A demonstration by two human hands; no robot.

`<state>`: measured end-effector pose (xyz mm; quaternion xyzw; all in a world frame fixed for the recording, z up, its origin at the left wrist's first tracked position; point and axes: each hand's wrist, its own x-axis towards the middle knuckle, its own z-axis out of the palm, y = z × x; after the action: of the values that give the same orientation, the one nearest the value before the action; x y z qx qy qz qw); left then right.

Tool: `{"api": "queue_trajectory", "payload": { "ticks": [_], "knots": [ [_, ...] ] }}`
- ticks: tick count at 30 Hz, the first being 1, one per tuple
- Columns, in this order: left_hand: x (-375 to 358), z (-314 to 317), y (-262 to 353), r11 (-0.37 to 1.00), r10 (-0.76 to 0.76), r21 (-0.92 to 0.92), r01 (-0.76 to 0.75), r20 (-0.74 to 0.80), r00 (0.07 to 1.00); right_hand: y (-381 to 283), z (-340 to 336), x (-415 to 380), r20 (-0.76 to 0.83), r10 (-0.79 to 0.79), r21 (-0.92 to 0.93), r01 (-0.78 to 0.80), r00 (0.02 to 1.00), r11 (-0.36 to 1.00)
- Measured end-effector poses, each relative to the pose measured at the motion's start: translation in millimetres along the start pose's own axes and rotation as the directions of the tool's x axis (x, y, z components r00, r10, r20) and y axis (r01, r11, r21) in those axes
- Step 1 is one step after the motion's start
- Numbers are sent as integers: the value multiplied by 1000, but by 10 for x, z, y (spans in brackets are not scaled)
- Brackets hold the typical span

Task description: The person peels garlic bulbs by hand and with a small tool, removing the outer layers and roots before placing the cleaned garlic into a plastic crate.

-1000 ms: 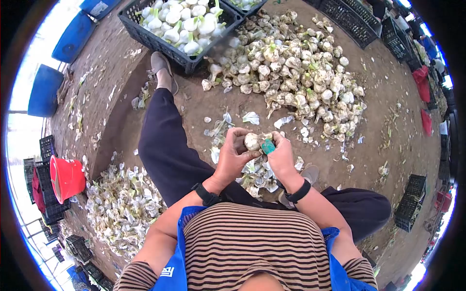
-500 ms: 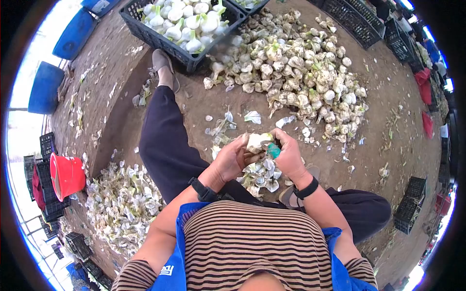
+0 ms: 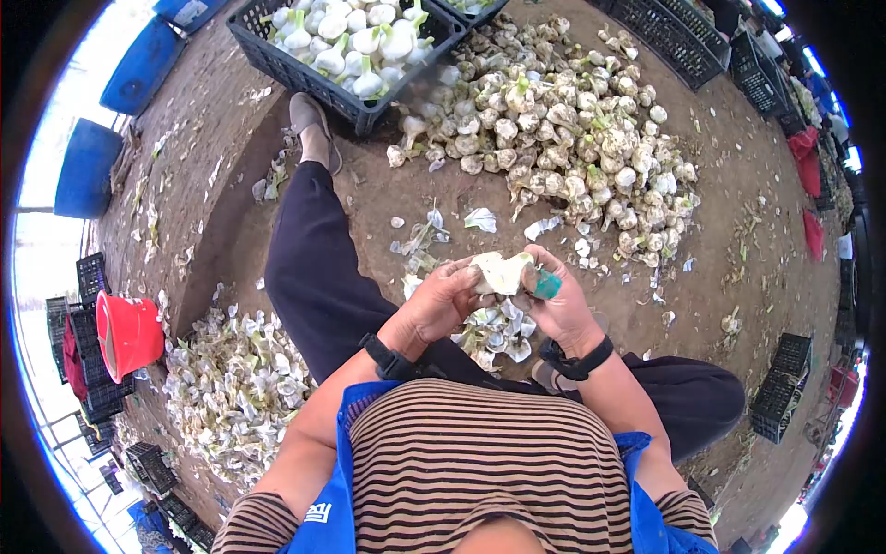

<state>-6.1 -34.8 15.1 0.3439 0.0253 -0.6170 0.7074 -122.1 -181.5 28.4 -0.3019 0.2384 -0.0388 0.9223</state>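
Note:
A pale garlic bulb (image 3: 496, 275) is held in front of my knees between both hands. My left hand (image 3: 443, 300) is closed round its left side, fingers curled beneath it. On the other side my right hand (image 3: 565, 305) pinches the bulb's right end between thumb and fingers. A bright green piece (image 3: 547, 284) shows at the right hand's fingers; I cannot tell whether it is a wrapping or a handle. Below the hands lies a small heap of peeled garlic skins (image 3: 498, 334), partly hidden by my wrists and legs.
A large pile of untrimmed garlic (image 3: 572, 138) lies ahead on the dirt floor. Beside it stands a black crate (image 3: 369, 113) full of cleaned white bulbs. Discarded skins (image 3: 231, 392) and a red bucket (image 3: 131, 335) are at left, blue barrels (image 3: 88, 169) farther off.
The bulb has turned, and more of its white surface shows. My right hand has shifted slightly right and rolled, taking the green piece with it.

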Motion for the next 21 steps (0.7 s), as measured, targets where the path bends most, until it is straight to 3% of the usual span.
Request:
{"api": "queue_trajectory", "payload": {
  "ticks": [2,3,5,6,7,8,9,10,11,12,14,15,16,18,20,21],
  "knots": [
    [3,-6,9,1000,13,-4,-13,16,1000,-8,93,-6,-201,-8,250,59,980,966],
    [-4,-29,15,1000,2,7,-2,90,996,-42,8,22,-201,-7,249,58,980,967],
    [-55,-36,42,998,-25,53,17,157,987,-199,-268,144,-194,-124,489,206,973,848],
    [-63,-63,37,998,-25,53,17,157,987,-374,-173,138,-202,-150,338,213,968,917],
    [-61,-105,23,999,3,-33,2,144,990,-312,-365,154,-146,-201,-168,176,969,970],
    [-62,-132,22,993,31,-118,-16,127,991,-214,-543,168,-70,-217,-633,125,974,764],
    [-47,-123,17,994,57,-91,-53,35,998,-96,-485,120,-112,-59,-951,-89,992,297],
    [-39,-139,16,995,56,-90,-52,34,998,66,-384,46,-235,50,-932,-210,971,-294],
    [-24,-159,9,994,61,-88,-63,-26,998,98,-196,-82,-175,237,-936,-87,956,-341],
    [-4,-168,10,994,68,-85,-75,-83,994,111,-132,-70,-177,235,-936,-89,956,-341],
    [35,-148,-28,993,82,-70,-90,-115,990,134,-73,-41,-17,117,-945,22,993,-326],
    [48,-158,-59,994,72,-66,-82,-135,988,144,-124,15,160,-74,-968,142,984,-206],
    [50,-153,-68,996,60,-59,-69,-151,987,113,-28,43,158,-72,-969,141,985,-201],
    [51,-113,-59,999,34,-25,-39,-180,983,49,251,96,227,-495,-936,329,838,127],
    [62,-100,-85,997,71,45,-63,-184,980,113,233,173,215,-543,-926,346,812,151],
    [71,-121,-103,995,99,20,-97,-159,982,131,220,193,239,-526,-936,338,816,100]
  ]
}}
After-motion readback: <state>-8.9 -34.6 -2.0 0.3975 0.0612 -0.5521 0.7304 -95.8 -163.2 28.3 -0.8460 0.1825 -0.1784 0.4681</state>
